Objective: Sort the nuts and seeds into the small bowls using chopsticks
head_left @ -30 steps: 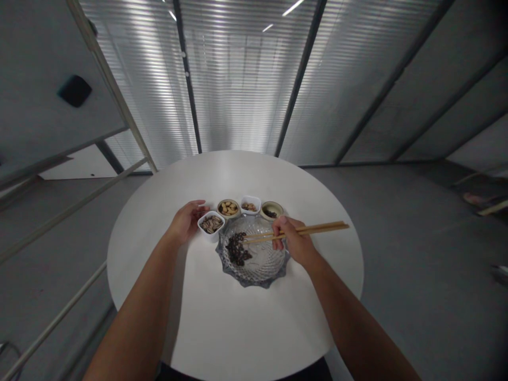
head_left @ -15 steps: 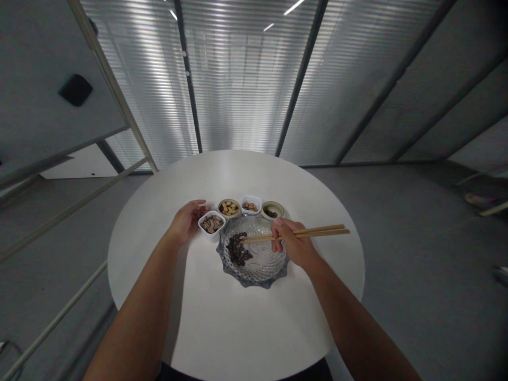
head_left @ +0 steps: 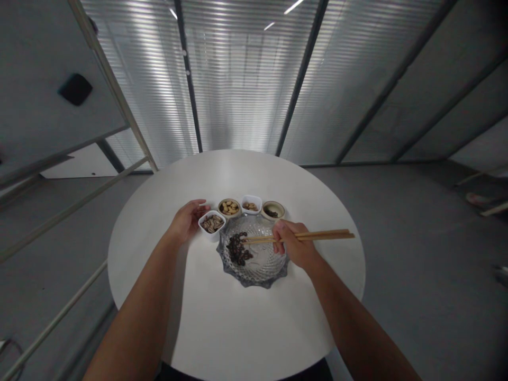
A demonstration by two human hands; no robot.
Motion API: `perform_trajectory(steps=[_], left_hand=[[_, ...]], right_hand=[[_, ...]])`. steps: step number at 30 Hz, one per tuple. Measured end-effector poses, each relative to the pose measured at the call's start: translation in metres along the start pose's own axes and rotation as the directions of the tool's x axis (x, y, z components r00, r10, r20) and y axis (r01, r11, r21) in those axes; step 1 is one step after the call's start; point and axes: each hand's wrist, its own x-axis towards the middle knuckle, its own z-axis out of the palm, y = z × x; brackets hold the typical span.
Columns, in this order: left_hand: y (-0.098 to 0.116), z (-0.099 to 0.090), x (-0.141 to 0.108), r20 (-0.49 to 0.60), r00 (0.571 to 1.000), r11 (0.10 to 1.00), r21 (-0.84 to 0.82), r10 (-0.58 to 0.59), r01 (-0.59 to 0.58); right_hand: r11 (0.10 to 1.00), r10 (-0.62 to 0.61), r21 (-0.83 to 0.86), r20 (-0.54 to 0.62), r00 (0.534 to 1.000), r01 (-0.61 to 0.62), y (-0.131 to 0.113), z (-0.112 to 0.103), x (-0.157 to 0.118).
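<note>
Head view: right hand (head_left: 291,243) closed round chopsticks (head_left: 317,235), tips at dark beans (head_left: 238,248) in glass dish (head_left: 262,275). Left hand (head_left: 186,221) loosely curled beside white bowl of seeds (head_left: 211,223), contact unclear. Beans look light, hard, slippery; best pinched singly across the middle, from the pile's edge. Dish looks heavy, breakable; grip opposite rims.

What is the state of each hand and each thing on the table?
Right hand: closed on chopsticks
Left hand: open
Chopsticks: held
Glass dish: partly covered
Dark pieces: piled
Front white bowl: well filled
Back white bowl: partly filled
Left round bowl: well filled
Right round bowl: mostly empty
</note>
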Motion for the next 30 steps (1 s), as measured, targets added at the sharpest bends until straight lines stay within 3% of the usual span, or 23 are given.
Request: perform_trajectory(steps=[6,10,13,16,18,21,25,30], left_hand=[[0.000,0.000,0.000,0.004,1.000,1.000,-0.004,0.001,-0.001],[0.001,-0.002,0.000,-0.010,1.000,1.000,-0.013,-0.013,0.013],[0.001,-0.005,0.001,-0.009,1.000,1.000,-0.012,-0.016,0.015],[0.000,-0.007,0.003,0.001,1.000,1.000,-0.001,-0.012,0.012],[0.000,-0.008,0.003,0.006,1.000,1.000,0.004,-0.013,0.013],[-0.001,-0.007,0.004,0.007,1.000,1.000,0.006,-0.005,0.005],[0.000,-0.007,0.002,0.006,1.000,1.000,-0.015,-0.002,0.002],[0.000,-0.005,0.001,-0.008,1.000,1.000,-0.004,0.000,0.000]], right_hand=[[1.000,-0.015,-0.003,-0.052,0.999,0.014,0.002,-0.001,-0.001],[0.994,-0.106,0.019,-0.194,0.975,0.112,-0.001,-0.006,0.002],[0.979,-0.169,0.046,-0.373,0.912,0.201,-0.004,-0.016,0.007],[0.959,-0.206,0.050,-0.547,0.811,0.278,-0.006,-0.028,0.013],[0.954,-0.216,0.037,-0.602,0.769,0.297,-0.005,-0.035,0.015],[0.951,-0.225,0.028,-0.620,0.752,0.308,-0.004,-0.039,0.017],[0.952,-0.234,0.021,-0.597,0.767,0.306,-0.004,-0.035,0.015],[0.970,-0.131,0.148,-0.344,0.930,0.191,0.002,-0.023,0.011]])
